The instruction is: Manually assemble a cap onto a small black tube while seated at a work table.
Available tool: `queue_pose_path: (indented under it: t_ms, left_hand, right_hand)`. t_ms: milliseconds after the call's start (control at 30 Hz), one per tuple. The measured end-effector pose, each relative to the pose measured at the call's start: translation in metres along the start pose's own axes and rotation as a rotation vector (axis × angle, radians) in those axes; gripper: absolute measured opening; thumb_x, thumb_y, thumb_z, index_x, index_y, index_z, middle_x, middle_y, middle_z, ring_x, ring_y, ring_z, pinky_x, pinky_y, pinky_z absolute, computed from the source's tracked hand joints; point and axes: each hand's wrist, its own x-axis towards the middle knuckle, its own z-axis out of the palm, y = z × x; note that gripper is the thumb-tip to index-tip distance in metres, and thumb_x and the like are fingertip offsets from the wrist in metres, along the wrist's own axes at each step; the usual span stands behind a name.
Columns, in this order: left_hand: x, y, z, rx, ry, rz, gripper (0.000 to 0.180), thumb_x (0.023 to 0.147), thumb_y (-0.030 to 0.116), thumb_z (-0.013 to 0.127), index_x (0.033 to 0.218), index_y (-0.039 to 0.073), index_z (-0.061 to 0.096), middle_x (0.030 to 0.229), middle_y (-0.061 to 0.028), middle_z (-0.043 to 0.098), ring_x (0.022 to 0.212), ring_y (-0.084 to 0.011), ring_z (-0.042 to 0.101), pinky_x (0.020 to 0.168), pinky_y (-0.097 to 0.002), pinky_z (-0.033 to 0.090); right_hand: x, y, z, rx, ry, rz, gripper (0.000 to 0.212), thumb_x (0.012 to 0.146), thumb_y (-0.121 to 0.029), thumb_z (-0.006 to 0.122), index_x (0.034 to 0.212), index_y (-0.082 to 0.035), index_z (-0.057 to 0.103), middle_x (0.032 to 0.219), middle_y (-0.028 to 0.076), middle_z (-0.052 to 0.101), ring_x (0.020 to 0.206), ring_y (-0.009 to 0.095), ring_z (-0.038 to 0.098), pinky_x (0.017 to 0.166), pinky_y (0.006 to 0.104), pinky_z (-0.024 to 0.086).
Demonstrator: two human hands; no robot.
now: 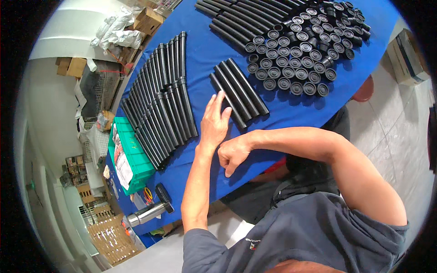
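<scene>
My left hand [214,123] is open, its fingers stretched forward beside a small row of black tubes [243,88]. Its fingertips lie at the leftmost tube; I cannot tell whether they press on it. Closer to my body, my right hand [236,152] is bent inward over the blue cloth with its fingers curled in and thumb pointing down. Whatever its fingers may hold is hidden. A larger fan of black tubes with collared ends [159,102] lies left of my left hand. Beyond the small row stand many round black ribbed caps [293,61], grouped closely.
More long black tubes [241,20] lie at the far side of the blue-covered table [200,54]. At the left edge sit a green crate [141,159] with papers, a steel flask with a black handle [148,214] and orange-handled scissors [148,194]. A cardboard box [407,57] stands at right.
</scene>
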Motion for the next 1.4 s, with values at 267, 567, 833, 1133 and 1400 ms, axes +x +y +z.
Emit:
queue_pose_path:
  t_ms: [267, 567, 833, 1133, 1400]
  left_hand:
    - [-0.001, -0.015, 0.007, -0.201, 0.295, -0.384, 0.056, 0.084, 0.026, 0.075, 0.130, 0.002, 0.054, 0.059, -0.0012, 0.053, 0.055, -0.0100, 0.051, 0.056, -0.0278, 0.045]
    - [-0.008, -0.033, 0.026, -0.195, 0.394, -0.388, 0.051, 0.083, 0.024, 0.075, 0.126, 0.003, 0.058, 0.053, -0.0014, 0.046, 0.048, -0.0100, 0.044, 0.050, -0.0305, 0.039]
    - [-0.008, -0.036, 0.028, -0.177, 0.413, -0.370, 0.047, 0.084, 0.032, 0.073, 0.119, 0.003, 0.061, 0.054, -0.0035, 0.051, 0.050, -0.0165, 0.051, 0.055, -0.0356, 0.042]
    - [-0.009, -0.036, 0.029, -0.138, 0.411, -0.387, 0.045, 0.084, 0.033, 0.074, 0.116, 0.004, 0.062, 0.054, -0.0029, 0.050, 0.050, -0.0171, 0.052, 0.054, -0.0354, 0.043]
    - [-0.009, -0.037, 0.027, -0.137, 0.422, -0.402, 0.045, 0.082, 0.030, 0.074, 0.117, 0.004, 0.062, 0.055, -0.0025, 0.050, 0.051, -0.0160, 0.052, 0.056, -0.0341, 0.043]
  right_hand:
    - [-0.001, 0.000, 0.000, -0.096, -0.053, -0.022, 0.040, 0.081, -0.033, 0.070, 0.065, 0.003, 0.064, 0.058, 0.017, 0.059, 0.056, 0.026, 0.058, 0.057, 0.0438, 0.041]
    - [-0.018, -0.033, 0.005, -0.114, 0.049, -0.019, 0.036, 0.081, -0.031, 0.070, 0.068, 0.002, 0.066, 0.060, 0.015, 0.060, 0.059, 0.028, 0.061, 0.058, 0.0433, 0.044]
    - [-0.197, -0.112, -0.133, -1.108, 0.950, 0.649, 0.052, 0.076, -0.026, 0.075, 0.123, -0.013, 0.058, 0.110, 0.014, 0.061, 0.107, 0.031, 0.058, 0.091, 0.0408, 0.049]
    - [-0.378, -0.112, -0.254, -1.122, 0.671, 1.364, 0.089, 0.068, -0.044, 0.078, 0.145, -0.025, 0.040, 0.134, 0.022, 0.041, 0.127, 0.042, 0.038, 0.107, 0.0499, 0.037]
    - [-0.415, -0.067, -0.268, -1.059, 0.687, 1.249, 0.090, 0.067, -0.054, 0.079, 0.144, -0.027, 0.042, 0.131, 0.025, 0.045, 0.125, 0.042, 0.042, 0.103, 0.0526, 0.039]
